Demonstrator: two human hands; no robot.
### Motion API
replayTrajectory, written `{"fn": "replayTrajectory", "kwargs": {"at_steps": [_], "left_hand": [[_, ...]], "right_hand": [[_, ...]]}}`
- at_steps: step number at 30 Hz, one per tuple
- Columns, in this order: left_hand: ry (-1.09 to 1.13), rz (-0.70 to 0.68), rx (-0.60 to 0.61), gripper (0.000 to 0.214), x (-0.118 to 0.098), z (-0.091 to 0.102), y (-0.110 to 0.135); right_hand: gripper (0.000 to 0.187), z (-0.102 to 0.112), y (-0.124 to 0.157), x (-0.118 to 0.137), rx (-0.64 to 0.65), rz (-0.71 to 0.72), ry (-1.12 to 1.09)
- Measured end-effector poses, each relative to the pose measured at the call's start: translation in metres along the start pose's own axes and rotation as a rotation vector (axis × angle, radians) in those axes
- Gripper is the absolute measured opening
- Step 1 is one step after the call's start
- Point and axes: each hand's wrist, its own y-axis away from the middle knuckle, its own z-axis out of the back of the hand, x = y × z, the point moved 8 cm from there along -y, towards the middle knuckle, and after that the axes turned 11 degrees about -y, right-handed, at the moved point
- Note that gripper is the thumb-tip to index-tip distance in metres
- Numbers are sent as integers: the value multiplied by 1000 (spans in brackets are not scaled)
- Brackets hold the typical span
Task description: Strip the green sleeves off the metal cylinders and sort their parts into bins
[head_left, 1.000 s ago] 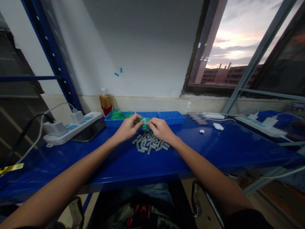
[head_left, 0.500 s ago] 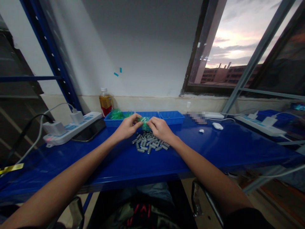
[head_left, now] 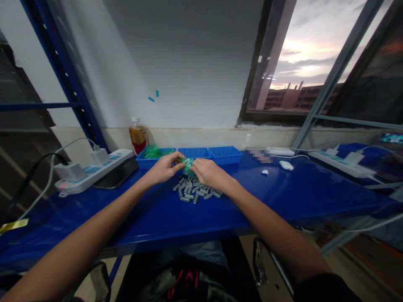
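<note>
Between my two hands is a piece of green see-through plastic [head_left: 188, 166] with pale streaks, too small and blurred to tell its exact kind. My left hand [head_left: 166, 168] pinches it from the left with thumb and fingers. From the right, my right hand [head_left: 208, 171] grips it with curled fingers. Just below the hands, a loose pile of small grey metal cylinders [head_left: 195, 192] lies on the blue table [head_left: 176, 222]. Part of the pile is hidden under my right hand. Behind the hands stands a blue divided tray [head_left: 225, 156], its left compartment heaped with crumpled green plastic [head_left: 152, 152].
At the left are a white power strip [head_left: 94, 170] with plugs and a dark phone [head_left: 116, 174]. A drink bottle [head_left: 137, 136] stands behind the tray. To the right lie an earbud [head_left: 265, 172], a white case [head_left: 286, 165] and another power strip [head_left: 341, 163].
My right hand has turned and shifted slightly left and down, its fingers more curled over the green plastic. The plastic looks more bunched. The whole view has shifted slightly.
</note>
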Motion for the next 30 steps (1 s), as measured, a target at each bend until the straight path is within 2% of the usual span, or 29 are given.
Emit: {"fn": "replayTrajectory", "kwargs": {"at_steps": [8,14,23,30], "left_hand": [[44,-17,48,21,7,-5,-1],[46,-1,63,21,6,-4,1],[255,-17,176,22,7,-16,1],[189,-47,212,26,2,-4,-1]], "right_hand": [[15,-9,-1,-1,-3,-5,-172],[15,-10,-1,-1,-19,11,-196],[17,-5,1,9,-74,42,-206],[21,-5,-2,10,-116,23,-207]]}}
